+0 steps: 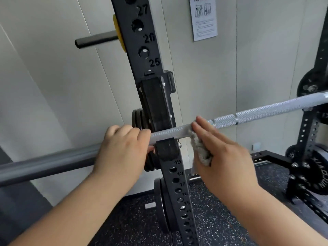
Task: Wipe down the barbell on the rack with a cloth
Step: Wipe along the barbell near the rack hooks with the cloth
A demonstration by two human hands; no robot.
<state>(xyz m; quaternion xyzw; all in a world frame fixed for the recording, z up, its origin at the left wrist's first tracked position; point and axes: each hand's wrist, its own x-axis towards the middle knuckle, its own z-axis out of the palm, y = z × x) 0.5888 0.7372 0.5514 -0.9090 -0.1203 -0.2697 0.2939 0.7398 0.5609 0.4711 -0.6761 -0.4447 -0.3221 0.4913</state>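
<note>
Most of the knurled silver steel barbell, toward three o'clock, looks unwiped; left hand wraps its grip round it, right hand presses crumpled grey cloth flat-fingered.

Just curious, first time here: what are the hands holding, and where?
Left hand grips the barbell beside the rack upright; right hand presses the cloth against the barbell.

A gym; a numbered black rack upright, weight plates, speckled rubber flooring.

The barbell runs off both edges; poster text too small.
</note>
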